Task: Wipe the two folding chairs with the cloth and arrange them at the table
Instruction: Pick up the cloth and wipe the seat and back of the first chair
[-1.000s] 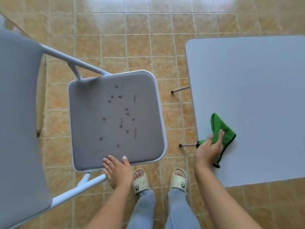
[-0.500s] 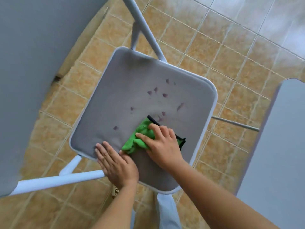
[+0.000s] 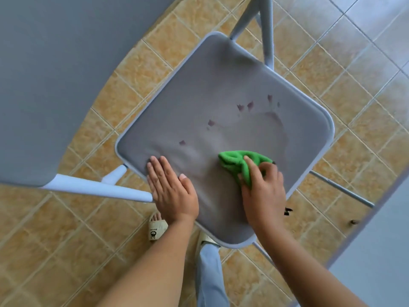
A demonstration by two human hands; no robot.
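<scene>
A folding chair with a grey padded seat (image 3: 221,103) and pale metal frame fills the middle of the head view; its grey backrest (image 3: 48,74) looms at the upper left. Several dark purple specks lie on the seat's far half. My right hand (image 3: 263,189) presses a crumpled green cloth (image 3: 239,161) onto the seat near its right front edge. My left hand (image 3: 170,187) lies flat, fingers together, on the seat's front left edge beside the frame tube (image 3: 99,188). Only one chair is in view.
The grey table (image 3: 380,251) edge shows at the lower right, with a thin metal leg (image 3: 340,189) crossing under it. Tan floor tiles surround the chair. My sandalled foot (image 3: 156,227) stands below the seat. A few dark crumbs (image 3: 287,211) lie on the floor by the seat's right edge.
My right hand took the green cloth from the table to the chair seat and has rubbed across it; specks near the cloth are gone. The view has swung over the chair.
</scene>
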